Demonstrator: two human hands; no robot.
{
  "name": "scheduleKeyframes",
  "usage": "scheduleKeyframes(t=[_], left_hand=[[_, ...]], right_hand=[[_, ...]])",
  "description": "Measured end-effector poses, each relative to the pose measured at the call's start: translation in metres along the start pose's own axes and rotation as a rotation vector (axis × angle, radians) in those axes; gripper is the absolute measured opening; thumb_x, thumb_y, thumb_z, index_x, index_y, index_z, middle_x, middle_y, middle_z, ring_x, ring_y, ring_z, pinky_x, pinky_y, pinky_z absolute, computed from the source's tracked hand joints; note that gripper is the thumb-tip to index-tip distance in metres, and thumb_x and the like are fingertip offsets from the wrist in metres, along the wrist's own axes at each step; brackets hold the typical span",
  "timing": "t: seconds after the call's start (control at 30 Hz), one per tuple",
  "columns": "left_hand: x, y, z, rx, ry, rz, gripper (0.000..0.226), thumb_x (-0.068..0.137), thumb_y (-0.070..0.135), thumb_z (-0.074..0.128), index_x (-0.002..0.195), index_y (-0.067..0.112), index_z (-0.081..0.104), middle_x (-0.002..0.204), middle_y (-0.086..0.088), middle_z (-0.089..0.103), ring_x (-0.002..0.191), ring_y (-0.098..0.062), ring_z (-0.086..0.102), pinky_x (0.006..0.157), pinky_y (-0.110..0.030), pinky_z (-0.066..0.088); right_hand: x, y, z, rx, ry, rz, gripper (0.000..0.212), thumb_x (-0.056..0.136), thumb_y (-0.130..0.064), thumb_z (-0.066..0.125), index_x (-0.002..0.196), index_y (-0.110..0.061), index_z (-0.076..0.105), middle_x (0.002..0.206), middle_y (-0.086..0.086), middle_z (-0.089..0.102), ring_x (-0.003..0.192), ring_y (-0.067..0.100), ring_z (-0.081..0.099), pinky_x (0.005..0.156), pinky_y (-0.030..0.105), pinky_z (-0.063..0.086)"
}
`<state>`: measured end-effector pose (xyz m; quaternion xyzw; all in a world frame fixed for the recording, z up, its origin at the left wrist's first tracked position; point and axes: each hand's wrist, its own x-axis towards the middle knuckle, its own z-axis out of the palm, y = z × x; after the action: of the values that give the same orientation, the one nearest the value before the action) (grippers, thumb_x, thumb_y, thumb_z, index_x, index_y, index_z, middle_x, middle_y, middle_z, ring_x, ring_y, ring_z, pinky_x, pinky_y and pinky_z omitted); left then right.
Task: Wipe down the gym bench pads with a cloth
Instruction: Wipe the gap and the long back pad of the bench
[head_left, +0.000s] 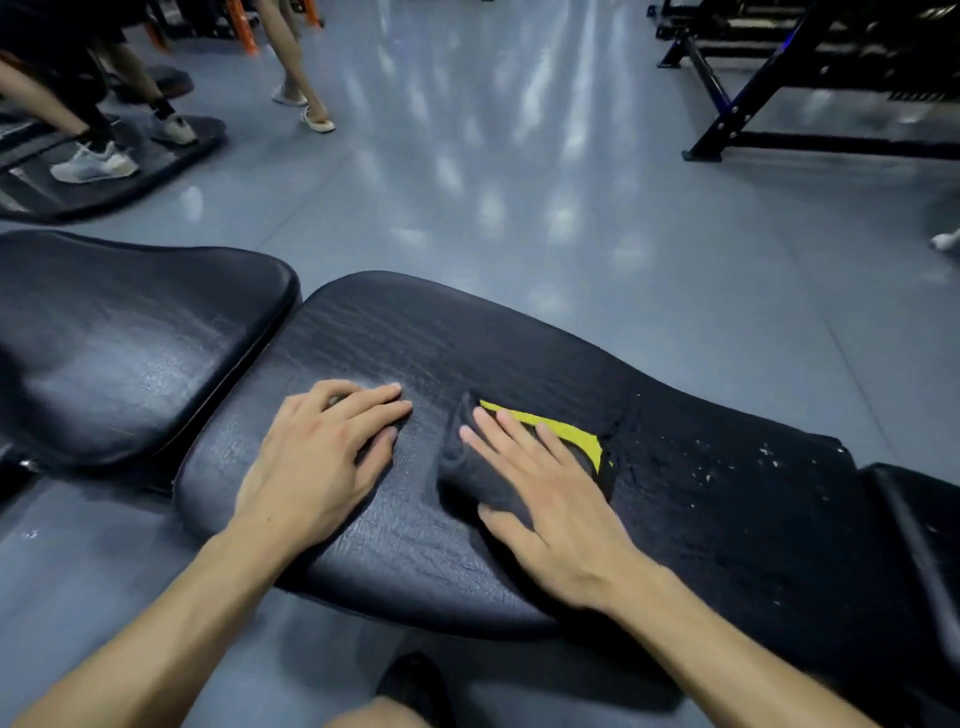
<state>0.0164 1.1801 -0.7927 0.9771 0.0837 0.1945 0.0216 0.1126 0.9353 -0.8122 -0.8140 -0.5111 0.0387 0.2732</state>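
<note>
A black padded gym bench runs across the view: a long worn back pad (395, 338) in the middle and a seat pad (130, 343) to its left. A dark cloth with a yellow patch (566, 431) lies on the long pad. My right hand (545, 493) presses flat on the cloth with its fingers spread. My left hand (322, 457) rests flat on the bare pad just left of the cloth, holding nothing. Right of the cloth the pad's surface is cracked, with white flecks (737, 457).
Grey glossy floor (519, 208) lies beyond the bench. People's legs and shoes (96, 161) stand on a dark platform at the far left, and sandalled feet (311, 114) are nearby. A black metal rack frame (753, 119) stands at the far right. My own shoe (415, 686) shows below.
</note>
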Motion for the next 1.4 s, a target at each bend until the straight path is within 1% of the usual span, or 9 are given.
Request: scheduleKeyframes(t=[0.07,0.23,0.4,0.5,0.63,0.7,0.93,1.2,1.4], left_hand=[[0.000,0.000,0.000,0.000,0.002,0.010,0.041,0.096,0.043,0.044,0.123,0.031,0.072,0.133,0.015,0.066,0.113,-0.020,0.056,0.093,-0.039,0.041],[-0.001,0.003,-0.002,-0.016,0.020,0.004,0.043,0.095,0.042,0.043,0.121,0.029,0.074,0.131,0.013,0.068,0.111,-0.022,0.056,0.093,-0.042,0.043],[0.000,0.004,-0.004,-0.017,-0.019,-0.007,0.045,0.094,0.043,0.041,0.122,0.029,0.073,0.131,0.012,0.068,0.112,-0.024,0.056,0.094,-0.043,0.042],[-0.002,0.003,-0.004,-0.028,-0.015,0.008,0.047,0.095,0.043,0.039,0.121,0.026,0.074,0.131,0.010,0.069,0.111,-0.027,0.058,0.093,-0.046,0.047],[-0.002,0.005,-0.004,-0.014,-0.014,0.015,0.047,0.095,0.041,0.039,0.120,0.025,0.074,0.131,0.008,0.069,0.112,-0.027,0.058,0.093,-0.047,0.047],[-0.003,0.006,-0.005,-0.012,-0.017,0.003,0.045,0.094,0.040,0.041,0.120,0.025,0.074,0.131,0.008,0.069,0.113,-0.028,0.058,0.093,-0.047,0.045],[-0.006,0.006,-0.008,-0.032,-0.018,0.013,0.045,0.094,0.039,0.040,0.119,0.023,0.075,0.131,0.005,0.069,0.114,-0.030,0.058,0.093,-0.048,0.045],[-0.006,0.008,-0.011,-0.035,-0.028,0.030,0.044,0.093,0.037,0.042,0.118,0.023,0.074,0.130,0.004,0.070,0.116,-0.030,0.056,0.093,-0.048,0.044],[-0.004,0.010,-0.011,-0.010,-0.012,0.041,0.041,0.092,0.037,0.044,0.116,0.022,0.074,0.128,0.002,0.070,0.115,-0.032,0.057,0.092,-0.049,0.044]], right_hand=[[-0.004,0.031,-0.014,0.000,-0.012,0.044,0.068,0.096,-0.042,0.042,0.159,-0.033,0.021,0.167,-0.016,0.010,0.154,0.003,0.002,0.125,0.028,-0.003],[0.033,0.080,-0.030,-0.039,0.206,0.639,0.072,0.098,-0.048,0.038,0.161,-0.023,0.015,0.168,0.000,0.015,0.156,0.017,0.008,0.126,0.038,0.004],[-0.045,-0.027,0.008,-0.083,0.088,0.229,0.069,0.096,-0.045,0.039,0.160,-0.030,0.017,0.168,-0.012,0.004,0.154,0.003,-0.006,0.125,0.032,-0.005],[-0.075,-0.005,-0.005,-0.057,0.049,0.177,0.067,0.095,-0.041,0.043,0.157,-0.040,0.018,0.166,-0.018,0.008,0.154,0.003,0.002,0.126,0.032,0.002],[-0.078,0.037,-0.023,0.025,0.295,0.748,0.065,0.101,-0.041,0.046,0.160,-0.031,0.020,0.167,-0.007,0.015,0.155,0.019,0.011,0.126,0.037,0.008],[-0.067,0.014,-0.007,-0.088,0.323,0.862,0.066,0.101,-0.045,0.038,0.160,-0.024,0.019,0.168,-0.004,0.011,0.156,0.021,0.008,0.126,0.040,0.005],[-0.093,-0.041,0.023,-0.106,0.211,0.413,0.067,0.093,-0.043,0.041,0.157,-0.040,0.020,0.167,-0.014,0.014,0.155,0.005,0.003,0.126,0.034,0.003],[-0.131,0.007,0.003,-0.140,0.455,0.980,0.066,0.098,-0.042,0.043,0.158,-0.018,0.028,0.165,0.005,0.025,0.154,0.025,0.019,0.126,0.043,0.010],[-0.110,-0.038,0.035,-0.130,0.349,0.511,0.067,0.093,-0.044,0.040,0.157,-0.033,0.028,0.166,-0.011,0.019,0.155,0.007,0.009,0.126,0.034,0.003]])
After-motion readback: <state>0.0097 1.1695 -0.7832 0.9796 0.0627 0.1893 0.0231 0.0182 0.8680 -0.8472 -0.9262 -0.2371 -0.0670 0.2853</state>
